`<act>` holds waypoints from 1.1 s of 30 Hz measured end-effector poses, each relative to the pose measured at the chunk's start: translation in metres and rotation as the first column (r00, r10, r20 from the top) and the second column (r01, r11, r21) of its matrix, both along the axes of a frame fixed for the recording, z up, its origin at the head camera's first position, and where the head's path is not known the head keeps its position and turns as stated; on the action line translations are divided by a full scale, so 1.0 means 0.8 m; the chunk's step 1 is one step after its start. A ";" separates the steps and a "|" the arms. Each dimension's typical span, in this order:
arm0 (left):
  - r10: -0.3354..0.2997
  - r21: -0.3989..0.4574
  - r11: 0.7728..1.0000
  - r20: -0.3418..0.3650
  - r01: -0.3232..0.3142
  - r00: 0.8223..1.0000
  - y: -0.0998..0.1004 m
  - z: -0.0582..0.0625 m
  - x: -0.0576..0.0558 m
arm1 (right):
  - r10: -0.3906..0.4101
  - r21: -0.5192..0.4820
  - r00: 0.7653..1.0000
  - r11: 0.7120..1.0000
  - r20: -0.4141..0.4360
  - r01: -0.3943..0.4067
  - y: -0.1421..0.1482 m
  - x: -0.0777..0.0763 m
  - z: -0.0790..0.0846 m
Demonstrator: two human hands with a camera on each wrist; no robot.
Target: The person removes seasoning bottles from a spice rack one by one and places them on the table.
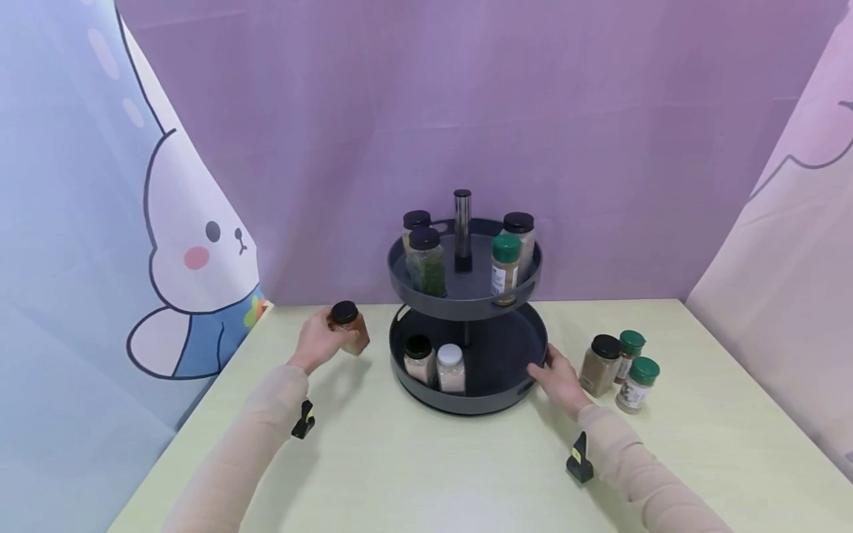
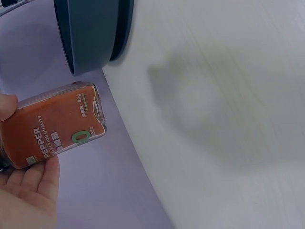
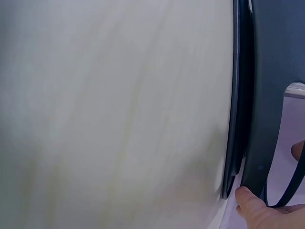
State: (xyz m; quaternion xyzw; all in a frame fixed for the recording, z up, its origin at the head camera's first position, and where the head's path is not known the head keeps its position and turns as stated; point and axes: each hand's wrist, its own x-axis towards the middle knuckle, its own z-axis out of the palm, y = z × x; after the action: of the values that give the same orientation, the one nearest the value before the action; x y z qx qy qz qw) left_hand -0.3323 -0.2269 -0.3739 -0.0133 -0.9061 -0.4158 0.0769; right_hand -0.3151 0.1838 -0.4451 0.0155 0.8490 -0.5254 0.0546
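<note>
My left hand (image 1: pixel 318 342) holds a pepper jar (image 1: pixel 360 339) with a black lid, left of a dark two-tier turntable rack (image 1: pixel 466 404). In the left wrist view the jar's orange label (image 2: pixel 57 124) reads PEPPER, and fingers and thumb are round the lid end. My right hand (image 1: pixel 561 381) grips the right rim of the lower tier. Up close in the right wrist view, the fingers (image 3: pixel 255 210) are at the rim by a cut-out handle. A black-lidded jar (image 1: pixel 420 360) and a white-lidded jar (image 1: pixel 451 370) stand at the lower tier's front left.
On the upper tier are a jar of green herbs (image 1: pixel 427 263), a green-capped bottle (image 1: pixel 505 270) and two more black-lidded jars. Right of the rack stand a black-lidded jar (image 1: pixel 600 366) and two green-capped bottles (image 1: pixel 636 385). A purple curtain (image 1: pixel 566 111) hangs behind the table.
</note>
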 end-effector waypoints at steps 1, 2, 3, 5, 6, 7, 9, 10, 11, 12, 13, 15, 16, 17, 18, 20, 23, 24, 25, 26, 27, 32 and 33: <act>0.001 0.006 1.000 0.004 -0.001 1.000 -0.002 -0.001 0.000 | 0.000 0.002 1.000 1.000 -0.001 0.000 0.000 0.000 0.000; 0.003 0.011 1.000 0.007 -0.003 1.000 -0.004 -0.002 0.000 | -0.001 0.004 1.000 1.000 -0.002 0.001 0.000 0.000 0.000; 0.006 0.016 1.000 0.010 -0.006 1.000 -0.005 -0.003 0.001 | 0.001 0.005 1.000 1.000 -0.005 -0.001 0.000 0.000 0.001; 0.013 0.019 1.000 0.018 -0.013 1.000 -0.008 -0.004 0.000 | 0.001 0.003 1.000 1.000 -0.007 -0.001 0.001 0.000 0.000; 0.016 0.021 1.000 0.023 -0.016 1.000 -0.009 -0.005 0.000 | 0.003 0.000 1.000 1.000 -0.011 -0.003 0.001 -0.001 0.000; 0.018 0.020 1.000 0.025 -0.018 1.000 -0.011 -0.006 0.000 | 0.003 -0.002 1.000 1.000 -0.014 -0.003 0.001 -0.001 0.000; 0.024 0.019 1.000 0.030 -0.024 0.999 -0.013 -0.008 -0.001 | 0.003 -0.010 1.000 1.000 -0.017 -0.003 0.002 -0.001 0.000; 0.030 0.015 0.999 0.030 -0.030 0.999 -0.015 -0.009 -0.001 | 0.003 -0.012 1.000 1.000 -0.017 -0.003 0.002 -0.001 0.000; 0.037 0.010 0.999 0.029 -0.037 0.999 -0.017 -0.010 -0.001 | 0.005 -0.012 1.000 1.000 -0.019 -0.005 0.002 -0.002 0.000; 0.043 0.007 0.999 0.028 -0.043 0.999 -0.019 -0.011 -0.001 | 0.006 -0.013 1.000 1.000 -0.019 -0.006 0.002 -0.002 0.001; 0.049 0.000 0.999 0.025 -0.050 0.998 -0.021 -0.012 -0.001 | 0.007 -0.012 1.000 1.000 -0.017 -0.007 0.002 -0.002 0.001; 0.063 -0.009 0.998 0.022 -0.062 0.998 -0.024 -0.014 0.000 | 0.012 -0.011 1.000 1.000 -0.018 -0.012 0.002 -0.002 0.001; 0.065 -0.012 0.998 0.020 -0.065 0.998 -0.026 -0.016 -0.001 | 0.012 -0.011 1.000 1.000 -0.017 -0.012 0.001 -0.002 0.001; 0.067 -0.011 0.998 0.018 -0.067 0.998 -0.028 -0.017 -0.001 | 0.010 -0.012 1.000 1.000 -0.014 -0.011 0.001 -0.002 0.001; 0.068 -0.012 0.998 0.017 -0.068 0.998 -0.029 -0.018 -0.001 | 0.009 -0.012 1.000 1.000 -0.011 -0.009 0.001 -0.002 0.002; 0.071 -0.007 0.997 0.017 -0.071 0.997 -0.031 -0.022 -0.002 | 0.006 -0.013 1.000 1.000 -0.008 -0.006 0.000 -0.001 0.002; 0.081 -0.003 0.997 0.018 -0.081 0.997 -0.035 -0.026 -0.002 | 0.006 0.001 1.000 1.000 -0.003 -0.006 -0.001 -0.001 0.003; 0.086 -0.007 0.996 0.019 -0.086 0.996 -0.036 -0.027 -0.002 | 0.009 0.006 1.000 1.000 -0.004 -0.009 -0.001 -0.001 0.003; 0.090 -0.011 0.996 0.020 -0.090 0.996 -0.037 -0.028 -0.001 | 0.012 0.011 1.000 1.000 -0.005 -0.012 -0.002 -0.001 0.003; 0.094 -0.016 0.995 0.021 -0.094 0.995 -0.038 -0.030 -0.001 | 0.015 0.015 1.000 1.000 -0.005 -0.015 -0.002 -0.001 0.003; 0.100 -0.019 0.995 0.023 -0.100 0.995 -0.039 -0.031 0.000 | 0.018 0.019 1.000 1.000 -0.006 -0.018 -0.002 -0.001 0.003; 0.113 -0.017 0.993 0.036 -0.113 0.993 -0.041 -0.036 0.001 | 0.016 0.017 1.000 1.000 0.003 -0.016 -0.001 -0.001 0.004; 0.117 -0.014 0.993 0.039 -0.117 0.992 -0.041 -0.037 0.001 | 0.015 0.017 1.000 1.000 0.003 -0.016 0.000 -0.001 0.003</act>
State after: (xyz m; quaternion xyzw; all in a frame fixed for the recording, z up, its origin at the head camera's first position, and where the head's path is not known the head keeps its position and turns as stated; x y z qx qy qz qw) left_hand -0.3317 -0.2600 -0.4038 0.0477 -0.9090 -0.4056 0.0831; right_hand -0.3158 0.1835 -0.4424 0.0102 0.8533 -0.5178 0.0598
